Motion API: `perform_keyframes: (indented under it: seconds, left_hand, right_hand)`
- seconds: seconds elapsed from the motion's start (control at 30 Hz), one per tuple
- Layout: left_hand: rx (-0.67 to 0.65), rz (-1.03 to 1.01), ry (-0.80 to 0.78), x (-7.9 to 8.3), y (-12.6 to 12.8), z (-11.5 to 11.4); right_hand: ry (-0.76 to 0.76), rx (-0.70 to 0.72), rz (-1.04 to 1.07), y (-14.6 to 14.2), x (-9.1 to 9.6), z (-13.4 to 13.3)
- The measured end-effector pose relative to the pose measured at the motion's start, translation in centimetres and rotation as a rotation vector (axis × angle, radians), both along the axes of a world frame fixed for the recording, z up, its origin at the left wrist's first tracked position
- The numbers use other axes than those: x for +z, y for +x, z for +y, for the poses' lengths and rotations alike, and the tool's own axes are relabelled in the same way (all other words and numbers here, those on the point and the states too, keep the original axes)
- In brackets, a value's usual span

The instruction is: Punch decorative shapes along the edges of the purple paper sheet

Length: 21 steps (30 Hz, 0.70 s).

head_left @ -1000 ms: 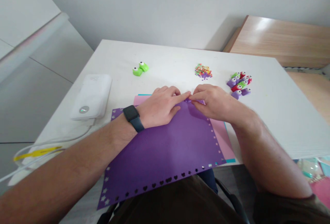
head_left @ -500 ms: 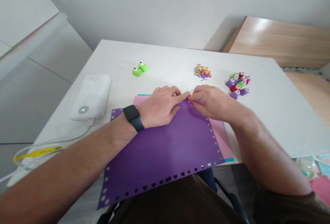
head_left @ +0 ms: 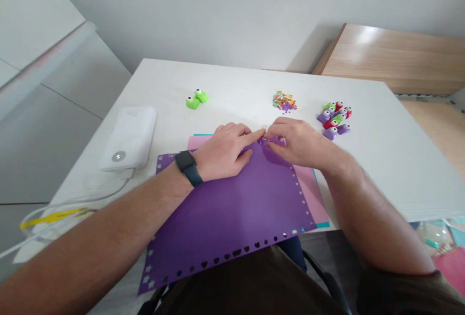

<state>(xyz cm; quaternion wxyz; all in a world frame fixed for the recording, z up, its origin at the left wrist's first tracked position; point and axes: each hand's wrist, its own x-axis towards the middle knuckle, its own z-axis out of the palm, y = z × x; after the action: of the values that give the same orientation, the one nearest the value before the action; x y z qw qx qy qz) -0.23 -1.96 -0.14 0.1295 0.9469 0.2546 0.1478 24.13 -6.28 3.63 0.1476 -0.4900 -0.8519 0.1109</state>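
A purple sheet of paper, with star and heart holes along its edges, lies over pink paper and hangs past the table's front edge. My left hand rests on the sheet, its index finger stretched toward the top edge and its thumb apart. There, my right hand grips a small purple paper punch, mostly hidden by the fingers. The left index fingertip meets or nearly meets the punch.
Behind the hands sits a pile of colourful paper cutouts. Several punches cluster at the right, and two green punches stand at the back left. A white power bank with a cable is on the left.
My right thumb and fingers have shifted slightly and parted a little around the punch, which shows a bit more. My left hand stays nearly in place.
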Motion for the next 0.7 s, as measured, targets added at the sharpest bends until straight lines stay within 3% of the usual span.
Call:
perform_keyframes:
  seconds: [0.23,0.43,0.7]
  left_hand:
    - [0.055,-0.057,-0.015,-0.5,-0.2,-0.3]
    - [0.064,-0.060,-0.022,-0.6,-0.3,-0.4]
    - [0.061,-0.070,-0.027,-0.6,-0.3,-0.5]
  right_hand:
    - [0.011,-0.054,0.061,-0.4,-0.2,0.1]
    - [-0.026,-0.035,-0.017,-0.4,-1.2,0.5]
    - [0.059,-0.106,-0.013,-0.1,-1.5,0.8]
